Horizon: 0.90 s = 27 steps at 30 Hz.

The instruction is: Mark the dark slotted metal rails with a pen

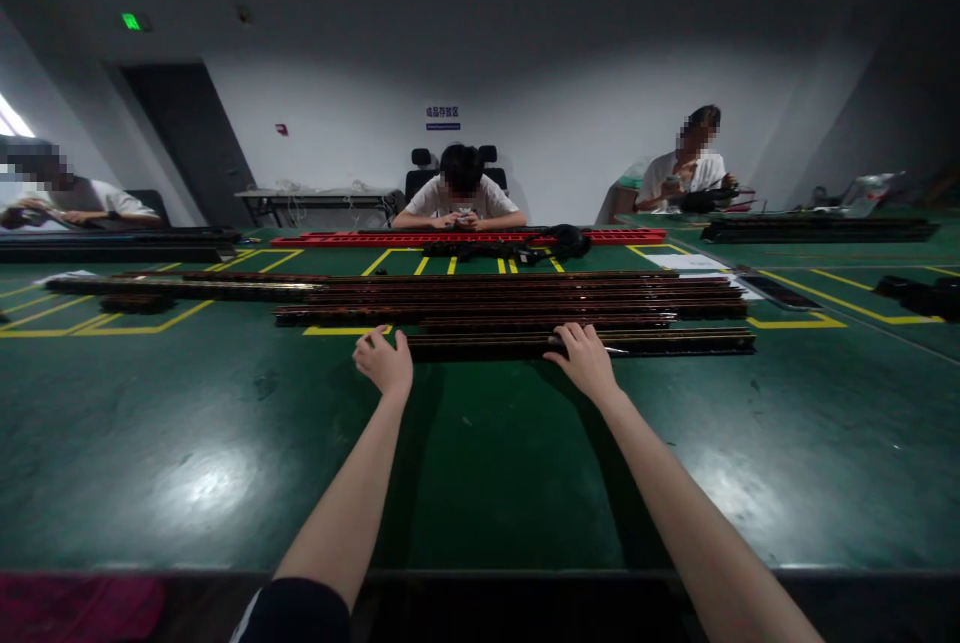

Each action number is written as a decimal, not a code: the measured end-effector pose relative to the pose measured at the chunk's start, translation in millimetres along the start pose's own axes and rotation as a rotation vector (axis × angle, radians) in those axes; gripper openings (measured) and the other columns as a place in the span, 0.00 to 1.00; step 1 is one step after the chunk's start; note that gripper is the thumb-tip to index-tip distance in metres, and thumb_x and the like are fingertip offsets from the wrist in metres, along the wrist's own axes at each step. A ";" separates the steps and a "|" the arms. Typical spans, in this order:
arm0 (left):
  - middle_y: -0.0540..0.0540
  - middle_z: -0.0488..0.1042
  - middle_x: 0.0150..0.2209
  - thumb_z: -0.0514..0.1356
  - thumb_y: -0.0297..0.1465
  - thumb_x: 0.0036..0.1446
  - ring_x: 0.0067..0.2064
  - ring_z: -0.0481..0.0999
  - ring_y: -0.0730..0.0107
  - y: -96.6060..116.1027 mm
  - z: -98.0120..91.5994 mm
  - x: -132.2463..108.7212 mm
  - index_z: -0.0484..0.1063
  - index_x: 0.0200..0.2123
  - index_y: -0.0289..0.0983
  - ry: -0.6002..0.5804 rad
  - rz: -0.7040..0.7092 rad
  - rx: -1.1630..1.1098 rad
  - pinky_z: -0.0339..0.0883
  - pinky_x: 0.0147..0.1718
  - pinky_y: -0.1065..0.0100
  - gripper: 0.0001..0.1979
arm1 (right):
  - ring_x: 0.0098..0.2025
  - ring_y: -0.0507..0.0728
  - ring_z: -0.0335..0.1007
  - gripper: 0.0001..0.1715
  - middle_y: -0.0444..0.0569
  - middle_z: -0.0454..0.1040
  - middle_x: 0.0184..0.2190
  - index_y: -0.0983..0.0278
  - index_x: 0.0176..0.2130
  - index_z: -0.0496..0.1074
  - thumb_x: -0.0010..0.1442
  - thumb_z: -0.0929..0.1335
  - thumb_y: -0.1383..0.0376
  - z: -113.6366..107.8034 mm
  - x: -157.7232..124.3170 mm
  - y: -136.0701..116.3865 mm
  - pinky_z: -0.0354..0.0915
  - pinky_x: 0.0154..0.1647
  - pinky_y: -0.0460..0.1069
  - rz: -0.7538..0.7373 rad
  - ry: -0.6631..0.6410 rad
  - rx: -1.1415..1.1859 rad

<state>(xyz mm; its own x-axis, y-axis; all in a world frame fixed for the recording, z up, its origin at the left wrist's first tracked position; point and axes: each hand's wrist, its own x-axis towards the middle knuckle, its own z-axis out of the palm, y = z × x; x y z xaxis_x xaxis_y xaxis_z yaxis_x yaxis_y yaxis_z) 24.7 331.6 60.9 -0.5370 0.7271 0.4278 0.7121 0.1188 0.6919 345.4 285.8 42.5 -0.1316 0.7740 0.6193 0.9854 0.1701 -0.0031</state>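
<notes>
A long black strip (675, 344) with thin gold-coloured lines lies crosswise on the green table, nearest to me. At its left end is my left hand (384, 363), fingers curled and thumb against the strip's end. My right hand (586, 361) rests over the strip's middle with bent fingers. A slim tool (556, 341) seems to be in it: a dark end shows left of the fingers and a pale tip to their right, its kind unclear. Just behind lie several similar dark strips (495, 298) side by side, with reddish-brown edges.
Beyond the strips are a red slotted rail (337, 240) and a coiled black cable (570, 241). A phone-like dark slab (778, 291) lies by white paper (694, 263) at right. More black profiles (817, 230) lie behind. Three people sit across the green table (480, 483).
</notes>
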 end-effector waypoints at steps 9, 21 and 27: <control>0.38 0.78 0.47 0.49 0.36 0.63 0.49 0.76 0.53 -4.5 -0.5 8.2 0.75 0.45 0.37 -0.338 -0.017 -0.039 0.63 0.52 0.52 0.18 | 0.42 0.65 0.63 0.20 0.57 0.72 0.45 0.63 0.47 0.72 0.63 0.65 0.52 0.7 -2.8 5.8 0.63 0.44 0.58 0.011 0.030 0.017; 0.42 0.81 0.37 0.48 0.34 0.62 0.36 0.78 0.57 -16.0 5.1 13.8 0.76 0.45 0.40 -0.388 -0.059 -0.157 0.68 0.44 0.54 0.18 | 0.43 0.66 0.63 0.19 0.57 0.72 0.45 0.64 0.48 0.72 0.63 0.65 0.55 -1.5 -5.7 7.9 0.64 0.46 0.60 0.039 0.044 0.034; 0.41 0.80 0.40 0.48 0.35 0.62 0.35 0.78 0.58 -17.3 5.5 13.1 0.76 0.47 0.40 -0.416 -0.084 -0.196 0.70 0.40 0.56 0.19 | 0.47 0.66 0.63 0.17 0.58 0.70 0.45 0.64 0.48 0.72 0.60 0.62 0.66 -1.4 -8.9 8.3 0.65 0.48 0.61 0.067 0.110 0.098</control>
<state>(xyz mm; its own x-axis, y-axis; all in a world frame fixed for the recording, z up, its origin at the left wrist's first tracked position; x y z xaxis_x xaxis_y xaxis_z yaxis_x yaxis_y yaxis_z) 7.9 342.8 51.3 -0.3335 0.9346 0.1239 0.5533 0.0877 0.8283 354.9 279.5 38.1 -0.0481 0.7150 0.6975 0.9757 0.1832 -0.1205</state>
